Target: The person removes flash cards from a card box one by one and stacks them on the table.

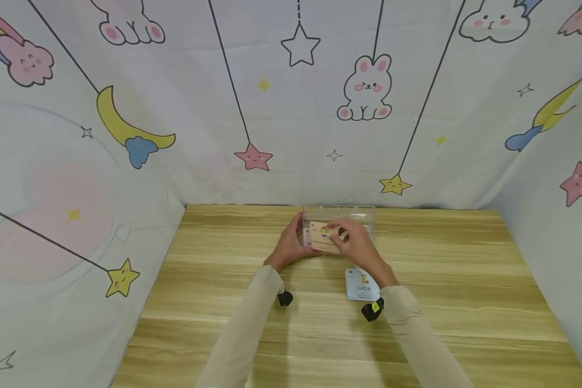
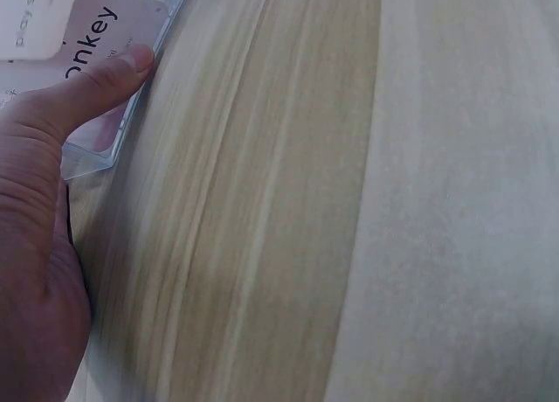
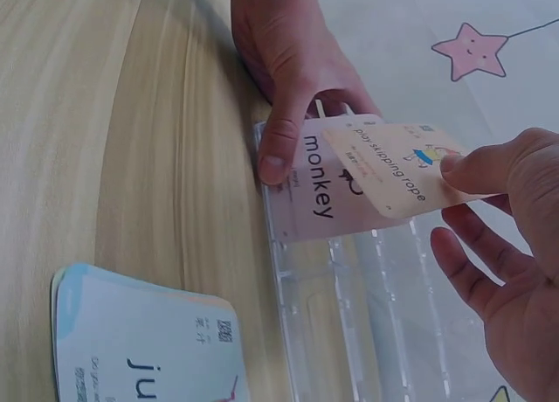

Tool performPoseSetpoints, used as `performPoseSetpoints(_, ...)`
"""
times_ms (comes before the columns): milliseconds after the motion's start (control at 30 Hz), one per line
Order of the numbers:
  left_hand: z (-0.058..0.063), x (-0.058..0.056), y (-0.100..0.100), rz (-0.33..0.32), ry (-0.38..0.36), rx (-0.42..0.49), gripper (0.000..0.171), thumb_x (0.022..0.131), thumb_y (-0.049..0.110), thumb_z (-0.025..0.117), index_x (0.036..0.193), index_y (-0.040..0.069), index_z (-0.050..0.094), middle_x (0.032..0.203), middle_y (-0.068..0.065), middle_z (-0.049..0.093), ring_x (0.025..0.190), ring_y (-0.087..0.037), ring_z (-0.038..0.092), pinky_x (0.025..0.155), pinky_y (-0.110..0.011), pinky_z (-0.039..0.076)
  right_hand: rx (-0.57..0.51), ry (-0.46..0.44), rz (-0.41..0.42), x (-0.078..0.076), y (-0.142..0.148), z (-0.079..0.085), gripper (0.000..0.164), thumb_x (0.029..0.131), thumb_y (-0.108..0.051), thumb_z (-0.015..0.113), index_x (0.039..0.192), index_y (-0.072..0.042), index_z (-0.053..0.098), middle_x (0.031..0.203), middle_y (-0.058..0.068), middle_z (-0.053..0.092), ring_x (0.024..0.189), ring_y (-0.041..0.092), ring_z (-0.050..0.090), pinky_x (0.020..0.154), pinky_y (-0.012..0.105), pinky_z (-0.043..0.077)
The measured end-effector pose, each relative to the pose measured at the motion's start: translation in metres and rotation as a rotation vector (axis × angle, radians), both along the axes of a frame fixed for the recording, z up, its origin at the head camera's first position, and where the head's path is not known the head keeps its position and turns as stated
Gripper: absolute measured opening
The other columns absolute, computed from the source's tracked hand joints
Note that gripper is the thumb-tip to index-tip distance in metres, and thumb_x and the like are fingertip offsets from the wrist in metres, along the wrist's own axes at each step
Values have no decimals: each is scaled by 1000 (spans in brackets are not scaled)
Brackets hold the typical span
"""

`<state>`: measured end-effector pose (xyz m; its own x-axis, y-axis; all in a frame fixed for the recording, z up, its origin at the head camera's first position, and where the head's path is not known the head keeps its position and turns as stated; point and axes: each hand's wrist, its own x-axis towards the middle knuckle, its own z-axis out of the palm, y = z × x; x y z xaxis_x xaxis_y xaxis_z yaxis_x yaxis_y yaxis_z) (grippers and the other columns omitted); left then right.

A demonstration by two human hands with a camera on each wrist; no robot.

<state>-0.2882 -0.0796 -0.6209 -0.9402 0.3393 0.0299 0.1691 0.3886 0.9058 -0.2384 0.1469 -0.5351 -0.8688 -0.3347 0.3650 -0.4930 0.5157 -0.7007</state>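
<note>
My left hand (image 1: 290,245) grips the left end of a clear plastic card holder (image 1: 339,209) at the back of the table. Its thumb (image 2: 109,77) presses on the holder's front edge, over a pink card (image 3: 306,217) reading "monkey" that lies in the left part. My right hand (image 1: 360,248) pinches a cream card (image 3: 384,170) reading "play skipping rope", with a small figure drawn on it. That card is tilted above the holder and partly covers the monkey card. Nearer to me, below the right hand, lies a light blue stack of cards (image 3: 144,332), "juice" on top.
The wood-grain table (image 1: 213,323) meets a white printed cloth (image 1: 320,178) right behind the holder. Cloth also hangs on the left and right sides. Black wrist cameras (image 1: 372,310) sit under both sleeves, one close to the juice cards.
</note>
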Motion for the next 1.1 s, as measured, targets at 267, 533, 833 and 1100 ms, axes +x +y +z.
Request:
performPoseSetpoints(267,-1,0,-1,3,6,-7,130,69,22,100,166,13,14,165,-13,34,150,-22,35,122,-27,32,-16,-26,16,5,16,7,28,94,-3,76,122,-6,70,120,11,69,90,23,67,74,34,64)
performPoseSetpoints(533,1,1,0,11,-6,-24,131,68,20,101,166,14,15,164,-12,35,150,-22,36,122,-26,32,5,-53,11,15,35,9,31,93,-2,77,123,-5,70,119,10,69,86,20,67,74,33,64)
performPoseSetpoints(833,0,0,-1,14,-6,-35,131,69,22,101,167,14,14,165,-10,33,150,-18,35,120,-21,31,39,-105,-25,29,56,8,30,92,-3,79,122,-5,71,119,10,68,84,19,64,76,35,64)
performPoseSetpoints(1100,0,0,-2,10,-2,-31,132,67,21,101,167,15,14,165,-11,34,150,-21,35,121,-24,32,39,-190,-50,46,70,-3,32,91,-2,80,122,-3,70,122,14,67,87,21,65,76,33,63)
